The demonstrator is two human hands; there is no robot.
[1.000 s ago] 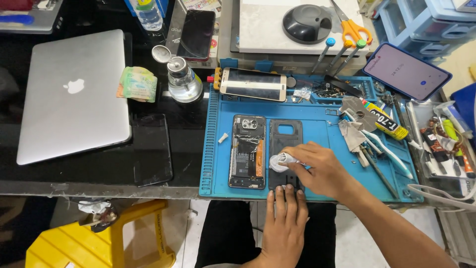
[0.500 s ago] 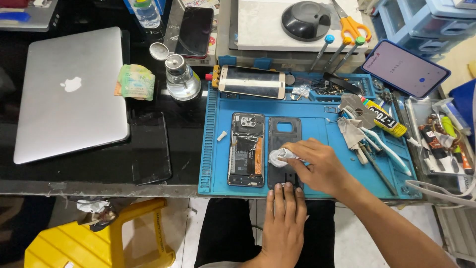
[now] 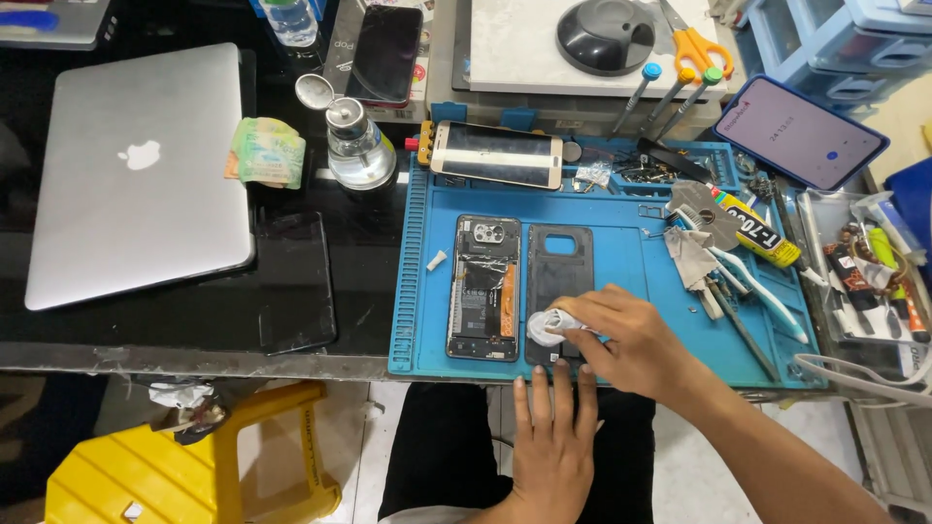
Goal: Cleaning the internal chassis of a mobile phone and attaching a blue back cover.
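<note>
Two hands work low in the centre of the frame, over a blue silicone repair mat that lies on the dark desk. The right hand has its fingers pressed together in a pinch on a small crumpled white wipe, pressing it onto the lower part of a black plastic phone back cover that lies inner side up. The left hand lies flat at the mat's near edge with its fingers spread, the tips just at the cover's lower end (apparently steadying it). Just left of the cover lies an opened phone body with its battery and camera module exposed. The step in hand looks like wiping the inside of the cover clean. Going on would seem to call for firm strokes toward the upper end while the cover is kept from sliding. A clear liquid dispenser bottle stands above the mat's left corner.
</note>
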